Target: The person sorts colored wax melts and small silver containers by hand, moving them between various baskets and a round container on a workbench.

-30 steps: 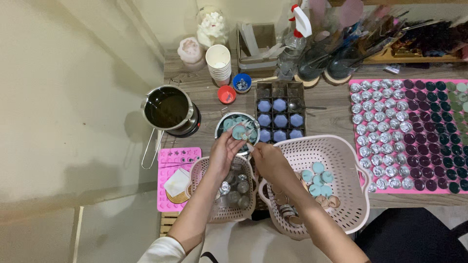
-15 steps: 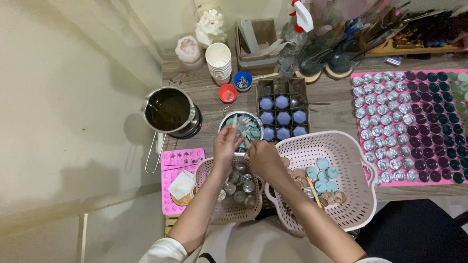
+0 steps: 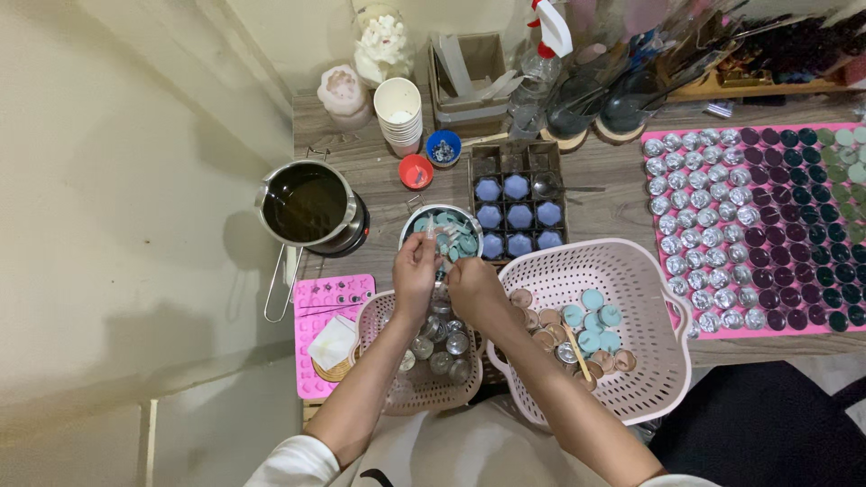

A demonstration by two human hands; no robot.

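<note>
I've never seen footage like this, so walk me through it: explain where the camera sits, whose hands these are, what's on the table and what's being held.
There is no machine here. One camera sits on a person's head and looks straight down at their own two bare hands.

The left hand and right hand meet close together above a small pink basket of little silver cups. They seem to pinch something small between them; it is too small to tell what.

Just beyond the hands is a round metal bowl with pale blue pieces. To the right lies a larger pink basket holding blue and brown round pieces. On the wooden table there is also a dark pot of liquid, a tray of blue moulded shapes, a stack of paper cups, and a pink mat covered in rows of small cups.
</note>
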